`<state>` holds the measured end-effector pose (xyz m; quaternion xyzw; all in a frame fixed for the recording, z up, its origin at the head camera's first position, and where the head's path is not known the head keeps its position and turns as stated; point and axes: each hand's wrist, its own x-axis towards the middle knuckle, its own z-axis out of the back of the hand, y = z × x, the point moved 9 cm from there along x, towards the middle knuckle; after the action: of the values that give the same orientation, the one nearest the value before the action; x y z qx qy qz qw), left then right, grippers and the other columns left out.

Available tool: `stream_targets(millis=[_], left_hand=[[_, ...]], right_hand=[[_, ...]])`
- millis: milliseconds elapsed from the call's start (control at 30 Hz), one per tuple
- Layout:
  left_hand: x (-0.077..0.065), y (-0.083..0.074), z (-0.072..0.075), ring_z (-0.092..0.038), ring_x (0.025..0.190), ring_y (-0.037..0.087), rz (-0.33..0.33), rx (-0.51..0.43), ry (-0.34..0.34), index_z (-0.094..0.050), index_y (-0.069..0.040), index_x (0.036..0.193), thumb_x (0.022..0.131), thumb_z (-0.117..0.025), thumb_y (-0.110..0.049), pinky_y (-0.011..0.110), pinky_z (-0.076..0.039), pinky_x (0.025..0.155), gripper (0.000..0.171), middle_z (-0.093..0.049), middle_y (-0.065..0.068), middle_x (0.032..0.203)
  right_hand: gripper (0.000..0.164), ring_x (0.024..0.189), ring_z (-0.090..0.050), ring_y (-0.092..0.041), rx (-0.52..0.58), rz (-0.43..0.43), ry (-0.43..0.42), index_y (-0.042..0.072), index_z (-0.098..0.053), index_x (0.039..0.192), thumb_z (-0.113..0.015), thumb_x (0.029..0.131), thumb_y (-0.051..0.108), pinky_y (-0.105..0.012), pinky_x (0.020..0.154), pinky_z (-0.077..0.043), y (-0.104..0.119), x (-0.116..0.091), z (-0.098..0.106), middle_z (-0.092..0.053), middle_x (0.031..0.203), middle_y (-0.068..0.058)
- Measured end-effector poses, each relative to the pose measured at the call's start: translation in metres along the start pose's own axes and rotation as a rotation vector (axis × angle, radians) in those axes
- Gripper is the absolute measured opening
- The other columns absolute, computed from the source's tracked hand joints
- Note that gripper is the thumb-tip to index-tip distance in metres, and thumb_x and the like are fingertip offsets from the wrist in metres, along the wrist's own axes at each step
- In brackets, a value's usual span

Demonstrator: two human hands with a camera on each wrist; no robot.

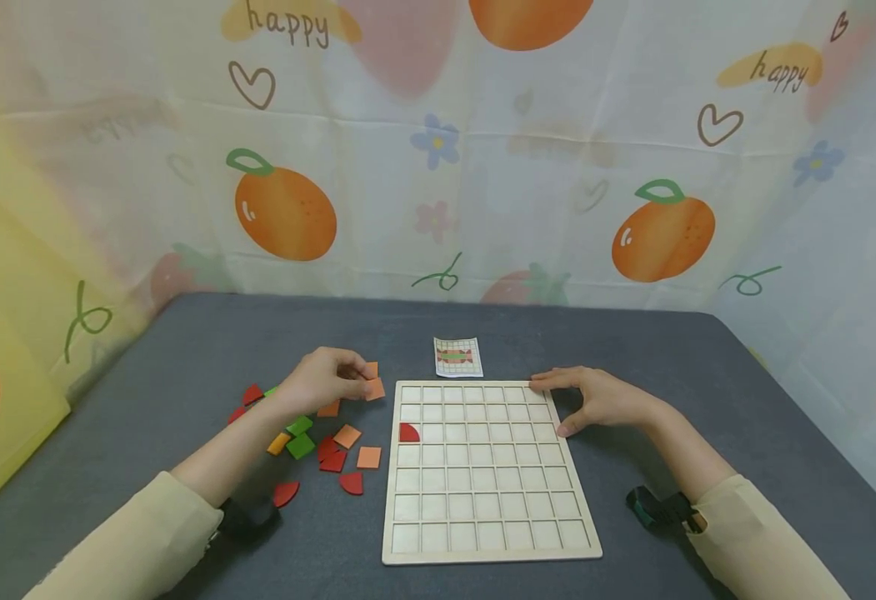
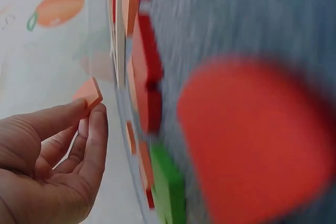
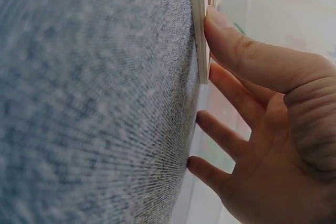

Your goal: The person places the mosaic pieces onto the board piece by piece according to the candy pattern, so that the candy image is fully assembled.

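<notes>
My left hand (image 1: 325, 377) pinches an orange square tile (image 1: 375, 389) between thumb and fingertips, above the table and left of the grid board's upper corner. In the left wrist view the pinched tile is tilted. The pale wooden grid board (image 1: 492, 560) lies flat, with a red quarter-round tile (image 1: 409, 432) in a cell of its left column. My right hand (image 1: 595, 397) rests at the board's upper right corner, with thumb and index finger touching its edge. The right wrist view shows the other fingers (image 3: 220, 135) spread, their tips at the table.
Loose red, green and orange tiles lie left of the board, among them a green tile (image 1: 301, 446), an orange square (image 1: 368, 457) and a red quarter-round (image 1: 286, 493). A small pattern card (image 1: 458, 357) lies beyond the board. A printed curtain (image 1: 377, 183) hangs behind the table.
</notes>
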<state>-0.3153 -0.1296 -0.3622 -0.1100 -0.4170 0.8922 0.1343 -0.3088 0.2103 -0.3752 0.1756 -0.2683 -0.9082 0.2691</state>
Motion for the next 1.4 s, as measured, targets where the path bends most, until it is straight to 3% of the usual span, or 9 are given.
stream_targets(millis=[300,667,1400], left_hand=[[-0.009,-0.025,-0.04,-0.07,0.081,0.014,-0.066,-0.054,0.132,-0.072,-0.005,0.103,0.09,-0.068,-0.008,0.031,-0.057,0.075,0.014,-0.075,0.01,0.094],[-0.019,-0.033,-0.059,-0.067,0.069,0.012,-0.074,-0.037,0.233,-0.074,-0.01,0.091,0.085,-0.075,-0.012,0.029,-0.053,0.067,0.007,-0.074,0.004,0.079],[-0.021,-0.039,-0.068,-0.063,0.066,0.008,-0.158,0.075,0.21,-0.076,-0.013,0.082,0.08,-0.079,-0.011,0.025,-0.051,0.063,0.005,-0.074,-0.002,0.076]], right_hand=[[0.078,0.149,-0.022,-0.047,-0.004,0.01,-0.002,0.014,-0.053,0.143,-0.085,0.074,0.032,-0.07,0.113,-0.023,-0.002,0.001,0.0,-0.047,0.153,-0.011],[0.078,0.149,-0.023,-0.046,0.0,0.011,-0.005,0.014,-0.054,0.143,-0.085,0.074,0.031,-0.07,0.114,-0.023,-0.001,0.0,0.001,-0.047,0.153,-0.011],[0.078,0.149,-0.023,-0.047,-0.002,0.013,-0.008,0.013,-0.054,0.143,-0.085,0.074,0.031,-0.07,0.114,-0.023,-0.003,0.0,0.001,-0.047,0.153,-0.011]])
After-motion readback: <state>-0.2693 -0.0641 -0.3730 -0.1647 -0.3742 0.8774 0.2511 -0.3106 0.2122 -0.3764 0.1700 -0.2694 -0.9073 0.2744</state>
